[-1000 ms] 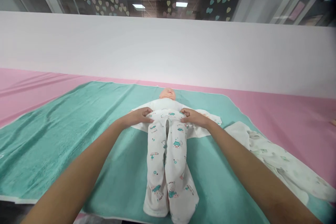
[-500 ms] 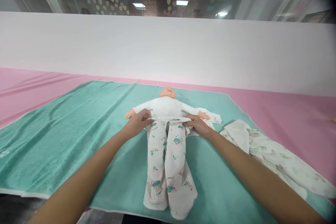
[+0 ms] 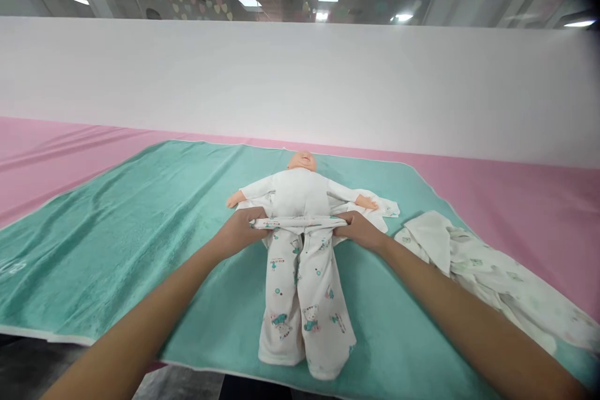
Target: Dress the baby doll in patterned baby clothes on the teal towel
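A baby doll (image 3: pixel 300 192) in a white long-sleeved top lies on its back, head away from me and arms spread. White printed baby pants (image 3: pixel 304 300) cover its legs, and the leg ends lie toward me. My left hand (image 3: pixel 241 229) grips the left end of the waistband, while my right hand (image 3: pixel 360 229) pinches the right end. Between them the waistband is stretched wide and folded across the doll's lower belly. Behind the doll's arms and sides, part of a printed white garment (image 3: pixel 387 206) is spread out. The doll's legs and feet are hidden by the cloth.
Under the doll is a teal towel (image 3: pixel 117 231) over a pink sheet (image 3: pixel 506 194). A crumpled white garment with green prints (image 3: pixel 492 269) lies at the right. Behind rises a white wall (image 3: pixel 281 81) with glass above it.
Both hands have shifted slightly outward and toward me, pulling the waistband wider and folding it over. The pants' upper part looks shorter and more bunched.
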Tool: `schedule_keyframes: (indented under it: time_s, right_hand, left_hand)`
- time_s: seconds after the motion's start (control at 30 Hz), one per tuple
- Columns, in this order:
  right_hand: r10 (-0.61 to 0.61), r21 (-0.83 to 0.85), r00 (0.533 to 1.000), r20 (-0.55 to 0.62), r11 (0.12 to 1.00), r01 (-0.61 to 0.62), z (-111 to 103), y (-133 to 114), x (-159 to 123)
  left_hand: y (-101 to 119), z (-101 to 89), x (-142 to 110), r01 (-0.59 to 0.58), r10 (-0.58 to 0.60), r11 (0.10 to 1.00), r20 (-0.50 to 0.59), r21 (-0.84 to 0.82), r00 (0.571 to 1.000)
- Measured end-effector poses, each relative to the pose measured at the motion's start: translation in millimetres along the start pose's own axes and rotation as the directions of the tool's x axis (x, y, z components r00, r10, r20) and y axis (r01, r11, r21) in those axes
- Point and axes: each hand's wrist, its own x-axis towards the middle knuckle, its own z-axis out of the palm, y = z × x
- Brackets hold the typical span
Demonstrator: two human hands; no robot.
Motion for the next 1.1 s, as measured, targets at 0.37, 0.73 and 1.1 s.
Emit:
schedule_keyframes:
  time_s: [0.37, 0.73, 1.1]
  right_hand:
    - [0.036, 0.421, 0.997, -0.067, 0.907, -0.004, 18, 6, -13]
    - [-0.045, 0.015, 0.995, 0.086, 0.999, 0.044, 31, -6, -38]
    - [-0.004, 0.045, 0.992, 0.126, 0.999, -0.002, 41, -8, -49]
  left_hand:
    - [-6, 13.4, -20, 0.164, -0.154, 0.966, 0.064, -0.198, 0.986]
    - [10, 19.8, -40, 0.127, -0.127, 0.992, -0.019, 0.01, 0.992]
    - [24, 16.8, -65, 0.118, -0.112, 0.993, 0.214, -0.019, 0.97]
